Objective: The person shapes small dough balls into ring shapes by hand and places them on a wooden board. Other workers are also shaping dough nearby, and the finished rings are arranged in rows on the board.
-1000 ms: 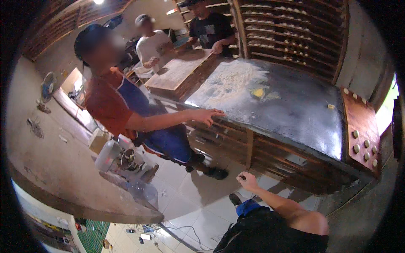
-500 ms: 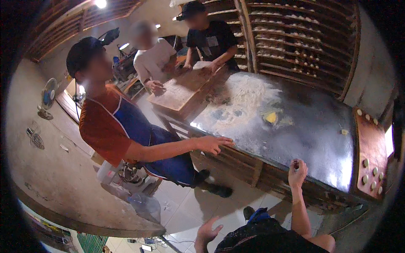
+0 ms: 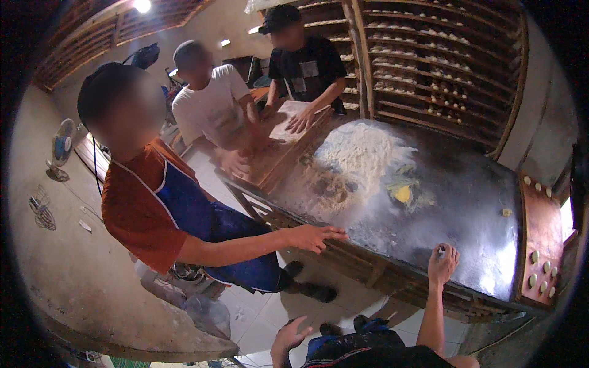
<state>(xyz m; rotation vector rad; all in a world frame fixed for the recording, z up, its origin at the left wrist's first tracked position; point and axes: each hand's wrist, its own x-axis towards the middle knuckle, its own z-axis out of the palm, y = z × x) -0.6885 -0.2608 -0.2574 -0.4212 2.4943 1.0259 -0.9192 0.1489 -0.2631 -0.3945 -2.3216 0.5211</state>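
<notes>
My right hand [image 3: 443, 265] is over the near edge of the dark table [image 3: 461, 211], its fingers curled round something small that I cannot make out. My left hand [image 3: 288, 336] hangs low, away from the table, with thumb and fingers apart and nothing in it. Pale flour [image 3: 362, 147] is heaped and spread over the table's left part. Beside it a soft yellow lump [image 3: 402, 194] lies in a smear of flour. Farther right sits a small yellowish piece [image 3: 506, 212].
A wooden board [image 3: 529, 211] with several round pale dough pieces adjoins the table's right end. Shelves [image 3: 442, 73] of small pieces stand behind. A person in a blue apron [image 3: 236, 230] rests a hand on the table edge; two others work at a wooden board [image 3: 270, 162].
The view has shifted slightly. The person in white has leaned and moved both hands across the wooden board. My right hand remains curled at the table edge; my left stays open.
</notes>
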